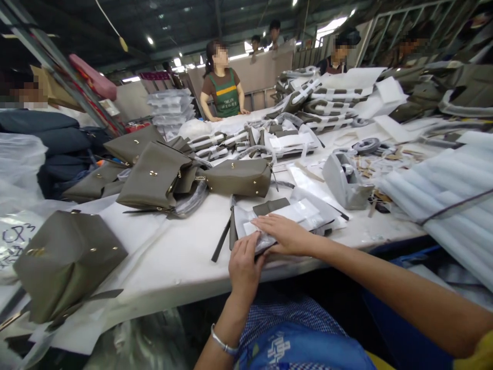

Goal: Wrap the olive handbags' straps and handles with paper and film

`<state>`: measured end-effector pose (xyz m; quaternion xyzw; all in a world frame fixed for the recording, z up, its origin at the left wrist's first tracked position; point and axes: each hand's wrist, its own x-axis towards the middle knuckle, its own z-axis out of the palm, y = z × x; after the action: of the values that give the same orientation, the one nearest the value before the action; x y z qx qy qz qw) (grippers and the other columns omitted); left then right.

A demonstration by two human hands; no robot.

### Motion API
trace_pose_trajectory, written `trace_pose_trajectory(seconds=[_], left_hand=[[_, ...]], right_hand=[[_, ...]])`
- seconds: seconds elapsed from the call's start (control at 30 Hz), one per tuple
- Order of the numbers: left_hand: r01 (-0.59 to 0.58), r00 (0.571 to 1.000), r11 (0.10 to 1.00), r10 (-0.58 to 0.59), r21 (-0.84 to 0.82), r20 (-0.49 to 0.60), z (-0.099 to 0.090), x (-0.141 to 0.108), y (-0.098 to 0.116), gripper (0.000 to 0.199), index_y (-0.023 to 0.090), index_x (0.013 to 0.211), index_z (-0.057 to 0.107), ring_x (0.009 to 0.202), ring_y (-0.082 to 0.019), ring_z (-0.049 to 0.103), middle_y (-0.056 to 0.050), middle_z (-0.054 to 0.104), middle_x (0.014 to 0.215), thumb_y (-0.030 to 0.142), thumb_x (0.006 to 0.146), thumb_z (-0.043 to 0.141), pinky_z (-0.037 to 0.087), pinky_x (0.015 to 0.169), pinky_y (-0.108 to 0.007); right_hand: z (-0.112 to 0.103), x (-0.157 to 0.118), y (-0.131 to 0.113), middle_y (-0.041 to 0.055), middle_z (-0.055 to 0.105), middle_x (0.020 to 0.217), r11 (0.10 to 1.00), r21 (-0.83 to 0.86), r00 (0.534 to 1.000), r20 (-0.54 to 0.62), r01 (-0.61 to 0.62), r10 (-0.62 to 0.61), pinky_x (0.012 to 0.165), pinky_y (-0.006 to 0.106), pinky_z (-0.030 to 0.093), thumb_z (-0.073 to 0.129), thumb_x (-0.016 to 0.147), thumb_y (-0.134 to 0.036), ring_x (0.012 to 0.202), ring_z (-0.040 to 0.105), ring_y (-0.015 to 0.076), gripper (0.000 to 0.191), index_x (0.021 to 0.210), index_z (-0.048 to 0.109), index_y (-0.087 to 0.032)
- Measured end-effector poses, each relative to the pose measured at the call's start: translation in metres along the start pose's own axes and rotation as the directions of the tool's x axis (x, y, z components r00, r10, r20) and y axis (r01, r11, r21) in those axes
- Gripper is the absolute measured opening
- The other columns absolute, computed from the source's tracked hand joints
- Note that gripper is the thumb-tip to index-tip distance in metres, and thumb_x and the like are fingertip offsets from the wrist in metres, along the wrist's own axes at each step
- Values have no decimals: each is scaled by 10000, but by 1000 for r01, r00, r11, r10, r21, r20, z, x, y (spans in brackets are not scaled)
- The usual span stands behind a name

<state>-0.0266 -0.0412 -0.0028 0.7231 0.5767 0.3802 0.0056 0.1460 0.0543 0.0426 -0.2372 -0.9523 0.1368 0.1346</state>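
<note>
On the near edge of the table a flattened olive handbag (270, 206) lies under white paper (304, 210) and clear plastic, with a dark strap (221, 241) hanging out at its left. My left hand (244, 264) is closed round the bag's near left corner, fingers on top and thumb at the edge. Flat across the covering rests my right hand (285, 234), its fingers stretched out and its thumb by the near edge. Whatever is under my palms is hidden. Just behind stands another olive handbag (239, 177) on its side, showing small gold studs.
More olive handbags (150, 174) lie to the left, one (73, 257) near the front corner. A grey tape dispenser (344, 180) stands right of my work. White foam rolls (447, 180) lie far right. A co-worker in a green apron (227, 95) stands across the table.
</note>
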Motion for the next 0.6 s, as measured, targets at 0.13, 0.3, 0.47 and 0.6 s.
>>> trace_pose_trajectory(seconds=[0.13, 0.3, 0.47, 0.6], left_hand=[[-8, 999, 1000, 9, -9, 41, -3, 0, 0, 563, 240, 1368, 455, 1133, -286, 573, -90, 634, 1216, 223, 857, 692, 501, 976, -471], [-22, 995, 1000, 22, 1, 98, -9, 0, -4, 673, 219, 1407, 405, 1184, -290, 545, -106, 609, 1271, 189, 815, 723, 488, 1001, -467], [-51, 979, 996, 65, -77, 195, -21, 4, -7, 696, 205, 1412, 399, 1247, -265, 494, -99, 565, 1347, 122, 778, 675, 432, 1070, -440], [-33, 975, 989, 63, -141, 214, -32, 8, -5, 691, 187, 1373, 445, 1242, -259, 507, -100, 575, 1331, 73, 710, 605, 428, 1073, -440]], right_hand=[[-2, 2, 1, 173, 451, 1480, 999, 8, 999, 15, 31, -31, 1134, 477, 319, 732, 774, -249, 1377, 411, 298, 805, 1486, 371, -148], [-7, 2, -4, 166, 447, 1483, 1000, -18, 1000, -4, 18, -18, 1123, 484, 316, 749, 727, -218, 1360, 419, 309, 917, 1522, 293, -165], [-2, -4, -9, 144, 394, 1522, 996, -80, 1000, -6, -28, 27, 1142, 541, 234, 744, 752, -259, 1404, 348, 313, 998, 1559, 157, -225], [-1, -4, -9, 147, 371, 1536, 994, -108, 1000, 12, -24, 26, 1144, 567, 197, 764, 742, -282, 1414, 324, 329, 1039, 1563, 128, -246]])
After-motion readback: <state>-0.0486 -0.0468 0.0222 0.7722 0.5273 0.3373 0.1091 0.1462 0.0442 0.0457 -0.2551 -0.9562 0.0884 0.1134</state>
